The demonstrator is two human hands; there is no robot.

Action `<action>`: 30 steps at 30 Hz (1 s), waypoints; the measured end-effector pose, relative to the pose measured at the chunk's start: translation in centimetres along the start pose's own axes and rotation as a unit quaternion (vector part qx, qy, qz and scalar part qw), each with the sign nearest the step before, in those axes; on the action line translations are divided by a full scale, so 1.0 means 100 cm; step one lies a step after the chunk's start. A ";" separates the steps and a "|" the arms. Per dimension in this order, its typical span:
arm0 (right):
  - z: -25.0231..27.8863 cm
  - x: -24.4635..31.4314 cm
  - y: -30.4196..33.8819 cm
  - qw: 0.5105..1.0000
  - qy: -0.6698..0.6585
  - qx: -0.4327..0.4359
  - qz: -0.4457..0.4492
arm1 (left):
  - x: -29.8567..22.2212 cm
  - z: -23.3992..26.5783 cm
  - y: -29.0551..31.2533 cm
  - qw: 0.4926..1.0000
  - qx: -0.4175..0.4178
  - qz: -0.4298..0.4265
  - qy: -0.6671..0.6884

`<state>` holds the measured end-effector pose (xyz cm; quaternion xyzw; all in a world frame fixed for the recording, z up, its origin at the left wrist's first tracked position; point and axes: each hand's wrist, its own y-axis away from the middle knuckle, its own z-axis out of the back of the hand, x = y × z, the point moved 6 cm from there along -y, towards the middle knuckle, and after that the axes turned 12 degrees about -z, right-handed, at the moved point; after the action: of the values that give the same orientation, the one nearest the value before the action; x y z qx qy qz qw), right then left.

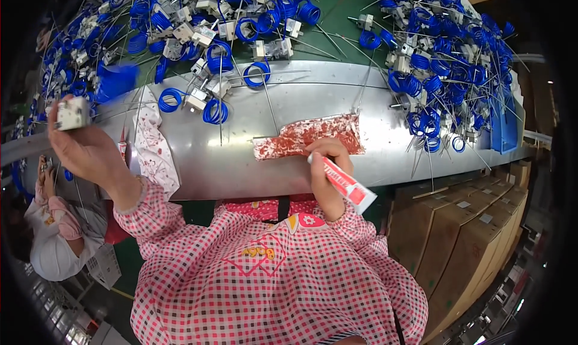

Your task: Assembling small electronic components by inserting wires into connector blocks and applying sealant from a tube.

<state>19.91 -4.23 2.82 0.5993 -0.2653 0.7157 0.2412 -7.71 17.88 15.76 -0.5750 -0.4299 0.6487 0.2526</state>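
Observation:
My left hand is raised at the far left, fingers closed around the white body of a capillary thermostat. A blurred blue coil shows beside that body. Low over the metal table's near side, my right hand grips a red and white squeeze tube, its narrow end toward the upper left. Just beyond the right hand lies a flat sheet smeared with red; whether the fingers touch it I cannot tell.
Thermostats with blue coils are heaped along the far side, with another pile at right. A red-spotted white cloth hangs over the metal table. Cardboard boxes stand at right, near a blue bin. Another person sits at left.

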 end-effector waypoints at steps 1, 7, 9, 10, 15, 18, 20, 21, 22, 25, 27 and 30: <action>-0.006 0.005 0.002 0.999 0.015 0.027 0.027 | 0.008 0.004 0.011 0.994 -0.013 0.095 0.060; -0.032 0.009 0.014 0.986 0.023 0.103 0.132 | 0.024 -0.021 0.075 0.824 0.083 0.341 0.444; -0.042 0.005 0.017 0.981 0.054 0.119 0.140 | 0.023 -0.033 0.113 0.781 0.217 0.392 0.435; -0.048 0.002 0.019 0.976 0.084 0.136 0.150 | 0.023 -0.034 0.133 0.755 0.280 0.430 0.407; -0.059 -0.008 0.021 0.967 0.128 0.164 0.145 | -0.015 -0.061 0.185 0.594 0.691 0.374 0.172; -0.057 -0.008 0.019 0.970 0.117 0.167 0.130 | -0.025 -0.067 0.196 0.638 0.686 0.305 0.170; -0.056 -0.008 0.018 0.972 0.111 0.164 0.128 | -0.027 -0.068 0.201 0.640 0.682 0.307 0.175; -0.056 -0.010 0.017 0.974 0.100 0.167 0.116 | -0.029 -0.069 0.201 0.625 0.697 0.315 0.158; -0.055 -0.011 0.016 0.976 0.090 0.169 0.103 | -0.030 -0.070 0.202 0.609 0.711 0.323 0.141; -0.054 -0.012 0.014 0.979 0.069 0.166 0.092 | -0.033 -0.071 0.201 0.587 0.737 0.313 0.120; -0.054 -0.012 0.014 0.981 0.071 0.162 0.080 | -0.034 -0.071 0.202 0.615 0.735 0.265 0.111; -0.052 -0.014 0.014 0.983 0.075 0.152 0.064 | -0.045 -0.077 0.195 0.638 0.752 0.157 0.049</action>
<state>15.39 -1.84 0.57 0.5554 -0.1725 0.8046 0.1199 3.87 6.44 1.83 -0.2763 0.3161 0.7485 0.5133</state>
